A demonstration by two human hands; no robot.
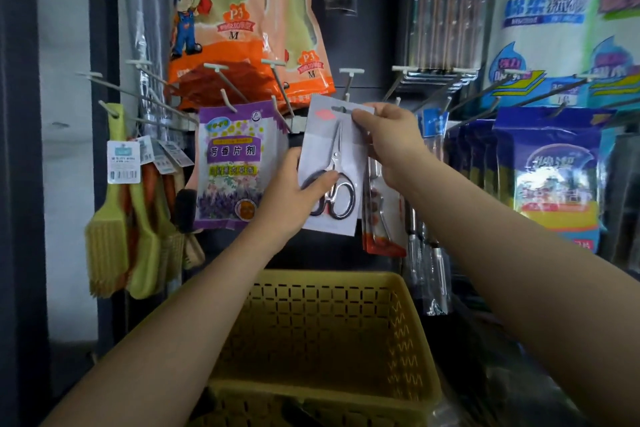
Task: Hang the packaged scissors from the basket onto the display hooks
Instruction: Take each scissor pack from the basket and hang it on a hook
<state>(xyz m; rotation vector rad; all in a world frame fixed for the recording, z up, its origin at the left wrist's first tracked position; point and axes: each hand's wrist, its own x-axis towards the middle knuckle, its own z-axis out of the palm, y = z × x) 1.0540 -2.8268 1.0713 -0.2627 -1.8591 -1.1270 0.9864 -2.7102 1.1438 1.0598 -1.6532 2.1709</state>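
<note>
From your head camera, you hold one pack of scissors (333, 166) up in front of the display wall, both hands on its card. Your left hand (294, 194) grips the lower left part of the pack, thumb pressed across the black handle loop, the fingers closed behind the card. Your right hand (388, 139) pinches the upper right edge of the card just beside its hang slot, thumb and fingers shut on it. The pack sits slightly tilted, its top close to a white-tipped hook (349, 80) of the display; you cannot tell whether the slot is on any hook. Purple sachets (232, 163) hang just to the left, and another carded pack (382, 215) hangs just behind and right of the scissors. Orange glove packs (242, 21) hang above. The yellow basket (311, 340) stands below your forearms, its visible part showing no packs clearly.
</note>
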